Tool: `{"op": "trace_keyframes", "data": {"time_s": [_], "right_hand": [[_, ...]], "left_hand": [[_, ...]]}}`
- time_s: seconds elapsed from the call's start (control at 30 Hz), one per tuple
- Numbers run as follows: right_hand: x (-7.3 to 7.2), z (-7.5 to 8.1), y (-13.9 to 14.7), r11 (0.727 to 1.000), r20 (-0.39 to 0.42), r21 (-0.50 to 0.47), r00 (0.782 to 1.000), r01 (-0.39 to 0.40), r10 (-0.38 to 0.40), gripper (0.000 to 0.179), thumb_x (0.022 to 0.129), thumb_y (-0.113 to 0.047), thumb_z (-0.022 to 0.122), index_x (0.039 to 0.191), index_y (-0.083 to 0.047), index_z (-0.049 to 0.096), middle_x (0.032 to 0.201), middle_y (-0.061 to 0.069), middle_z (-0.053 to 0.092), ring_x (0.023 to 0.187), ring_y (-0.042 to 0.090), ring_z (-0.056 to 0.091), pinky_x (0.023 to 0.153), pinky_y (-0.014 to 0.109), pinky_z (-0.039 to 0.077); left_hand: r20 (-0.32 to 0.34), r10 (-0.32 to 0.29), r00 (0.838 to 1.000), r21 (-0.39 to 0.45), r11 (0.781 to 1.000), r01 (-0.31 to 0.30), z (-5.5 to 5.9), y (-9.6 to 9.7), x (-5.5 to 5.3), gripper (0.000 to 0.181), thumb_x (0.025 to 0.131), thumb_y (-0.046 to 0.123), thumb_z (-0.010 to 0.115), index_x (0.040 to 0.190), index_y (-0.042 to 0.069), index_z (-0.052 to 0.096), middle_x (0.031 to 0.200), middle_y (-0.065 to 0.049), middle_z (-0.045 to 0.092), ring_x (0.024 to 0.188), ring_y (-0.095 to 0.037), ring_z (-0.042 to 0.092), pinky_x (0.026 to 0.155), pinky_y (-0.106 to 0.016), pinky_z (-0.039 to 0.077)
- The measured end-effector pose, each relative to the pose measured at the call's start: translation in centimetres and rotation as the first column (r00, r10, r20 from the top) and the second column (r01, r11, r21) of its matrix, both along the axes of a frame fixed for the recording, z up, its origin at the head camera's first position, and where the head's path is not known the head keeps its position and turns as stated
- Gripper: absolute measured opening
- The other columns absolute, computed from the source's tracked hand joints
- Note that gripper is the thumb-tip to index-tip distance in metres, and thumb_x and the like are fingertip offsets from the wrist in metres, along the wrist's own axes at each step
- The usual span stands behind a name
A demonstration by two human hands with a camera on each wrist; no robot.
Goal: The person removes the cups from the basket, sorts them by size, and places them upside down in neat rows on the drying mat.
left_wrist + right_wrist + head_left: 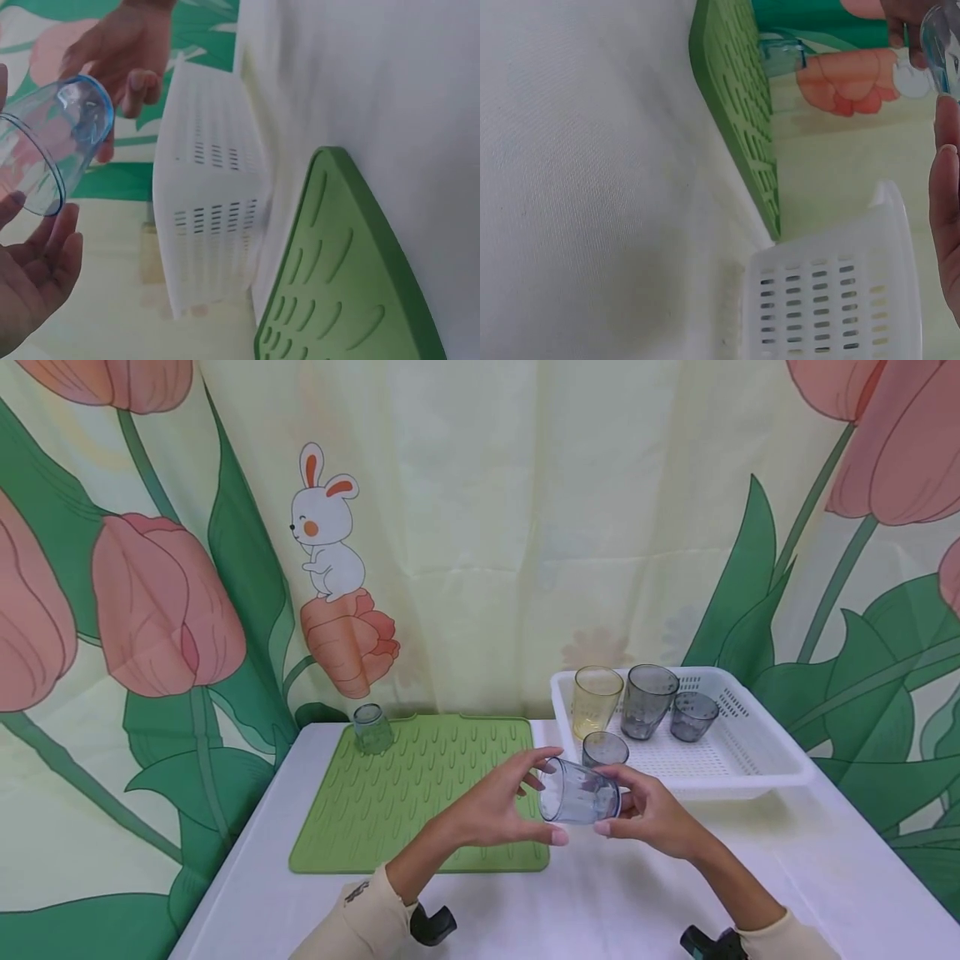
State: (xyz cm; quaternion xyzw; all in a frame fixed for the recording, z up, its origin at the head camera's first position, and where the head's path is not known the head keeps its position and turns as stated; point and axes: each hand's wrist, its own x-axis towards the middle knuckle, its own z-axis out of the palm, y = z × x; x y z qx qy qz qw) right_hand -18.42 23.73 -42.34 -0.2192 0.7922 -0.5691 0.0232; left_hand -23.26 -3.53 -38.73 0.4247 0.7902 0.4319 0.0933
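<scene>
Beige sleeves (363, 918) lie nearest, and beyond them two hands meet at a blue glass (579, 793), raised above the table just near of the basket (720, 787) and tipped on its side, rim to the left. At its base end, the right hand (656, 814) pinches it between fingers and thumb. About the rim, the left hand (495, 806) is spread, thumb below and apart from the wall; whether its fingertips bear any weight I cannot tell.

It should prove light to moderate, stiff and breakable, heavier toward the thick base, and slick if wet. The lower wall looks the safest hold, fingers and thumb opposed, with only mild pressure near the thinner rim. Knocks against the glasses (649, 697) in the basket could chip it; the ribbed green mat (420, 860) on the left looks softer underneath it.
</scene>
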Motion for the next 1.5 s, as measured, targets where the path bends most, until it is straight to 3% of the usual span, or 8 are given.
{"op": "trace_keyframes", "data": {"time_s": [0.27,0.43,0.6,0.7,0.9,1.1,1.3,1.5], "right_hand": [[-0.1,-0.1,-0.2,0.998,-0.027,-0.061,0.999,-0.033,0.031,0.056,0.086,0.003,0.070,0.135,0.009,0.045,0.111,-0.001,0.067,0.075,0.014,0.070,0.062,0.031,0.059],[-0.2,0.2,-0.5,0.997,-0.002,-0.079,1.000,-0.025,0.025,0.057,0.087,0.002,0.071,0.137,0.009,0.043,0.114,0.006,0.066,0.080,0.016,0.073,0.067,0.033,0.061],[-0.4,0.7,-1.0,0.995,0.005,-0.089,0.999,-0.033,0.034,0.057,0.089,0.001,0.070,0.138,0.011,0.041,0.119,0.027,0.060,0.086,0.017,0.074,0.073,0.032,0.062],[-0.5,1.0,-1.3,0.995,-0.006,-0.091,0.999,-0.040,0.039,0.058,0.090,0.002,0.069,0.138,0.012,0.040,0.116,0.032,0.059,0.082,0.016,0.072,0.071,0.030,0.061],[-0.7,1.4,-2.1,0.993,0.001,-0.112,1.000,-0.028,0.029,0.057,0.088,0.002,0.071,0.136,0.012,0.042,0.108,0.031,0.063,0.081,0.016,0.074,0.071,0.031,0.062],[-0.9,1.5,-3.0,0.989,0.032,-0.143,0.998,-0.042,0.047,0.059,0.086,0.002,0.073,0.135,0.013,0.042,0.108,0.021,0.064,0.085,0.017,0.075,0.072,0.033,0.062],[-1.4,1.5,-3.4,0.989,0.042,-0.135,0.997,-0.061,0.067,0.061,0.085,0.001,0.075,0.135,0.012,0.042,0.105,0.018,0.066,0.084,0.019,0.075,0.071,0.035,0.062],[-1.7,1.6,-3.1,0.976,0.082,-0.165,0.985,-0.139,0.154,0.065,0.085,0.002,0.075,0.139,0.009,0.040,0.110,0.021,0.065,0.089,0.023,0.075,0.073,0.038,0.062]], "left_hand": [[0.050,0.023,0.998,0.018,1.000,-0.024,-0.7,-0.1,-0.3,0.079,0.081,0.036,0.084,0.145,0.021,0.040,0.132,0.002,0.056,0.111,-0.009,0.059,0.094,-0.027,0.050],[0.081,0.025,0.996,0.018,0.999,-0.026,-1.0,-0.3,-0.3,0.080,0.082,0.036,0.083,0.146,0.018,0.037,0.134,0.002,0.055,0.114,-0.009,0.058,0.096,-0.029,0.051],[0.092,0.035,0.995,0.021,0.999,-0.037,-1.5,-0.6,-0.3,0.081,0.083,0.037,0.082,0.146,0.017,0.036,0.136,0.002,0.053,0.118,-0.013,0.058,0.098,-0.031,0.051],[0.100,0.040,0.994,0.022,0.999,-0.042,-1.6,-0.8,-0.3,0.080,0.083,0.036,0.082,0.146,0.018,0.035,0.138,0.001,0.052,0.119,-0.016,0.058,0.097,-0.030,0.051],[0.131,0.052,0.990,0.020,0.998,-0.055,-1.9,-1.1,-0.1,0.081,0.083,0.034,0.081,0.146,0.014,0.033,0.139,-0.002,0.051,0.121,-0.020,0.056,0.098,-0.034,0.052],[0.156,0.067,0.986,-0.002,0.998,-0.067,-2.6,-1.6,0.0,0.078,0.084,0.030,0.080,0.145,0.017,0.033,0.139,-0.008,0.052,0.123,-0.027,0.055,0.098,-0.038,0.052],[0.132,0.094,0.987,-0.023,0.996,-0.091,-3.1,-2.0,0.0,0.078,0.085,0.033,0.080,0.145,0.018,0.034,0.135,-0.001,0.052,0.120,-0.023,0.056,0.097,-0.032,0.052],[0.117,0.088,0.989,-0.004,0.996,-0.088,-3.3,-2.5,0.0,0.080,0.084,0.033,0.080,0.146,0.016,0.034,0.138,-0.005,0.053,0.122,-0.023,0.057,0.097,-0.034,0.053]]}}
